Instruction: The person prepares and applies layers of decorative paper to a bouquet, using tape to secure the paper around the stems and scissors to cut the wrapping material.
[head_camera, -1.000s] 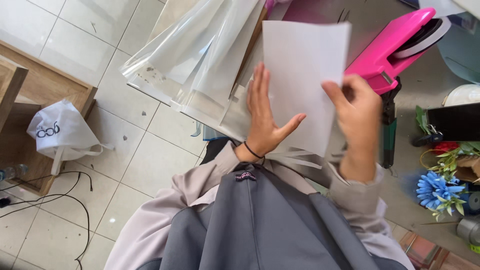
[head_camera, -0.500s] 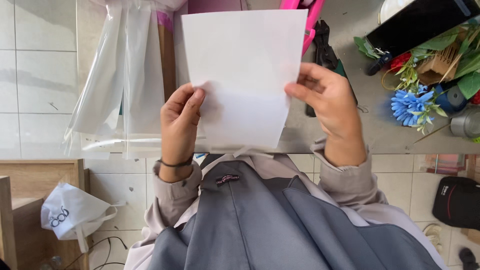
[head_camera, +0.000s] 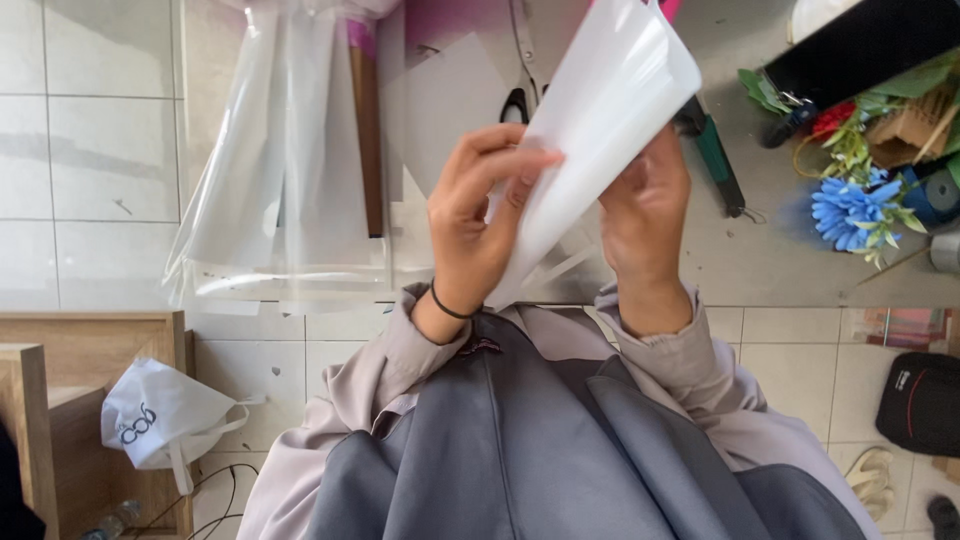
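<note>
Head camera looks straight down on two bare hands shaping a white paper sheet (head_camera: 600, 130) into a cone, narrow end toward the person's chest and wide mouth pointing away over the worktop. Left hand (head_camera: 478, 215), with a black band at the wrist, is closed around the left side of the cone, thumb and fingertips pinching the paper's overlapping edge. Right hand (head_camera: 645, 215) is wrapped behind the right side, its fingers pressed against the paper; how far they curl round is hidden by the sheet, so the grip there looks firm but I cannot see the fingertips. The cone is held up off the grey worktop (head_camera: 780, 260), above its near edge.

Clear plastic sheets (head_camera: 280, 170) hang over the worktop's left end, draped across a brown wooden strip (head_camera: 368, 140). Black-handled scissors (head_camera: 516, 100) lie just beyond the left hand. A green-handled tool (head_camera: 718, 165) lies to the right of the cone. Further right sits a cluster of artificial flowers, among them a blue flower (head_camera: 848, 212) with green leaves around it.

Below, on the tiled floor, a white plastic bag (head_camera: 160, 415) rests against a wooden crate (head_camera: 95, 350), and a black bag (head_camera: 920, 400) sits at the far right.
</note>
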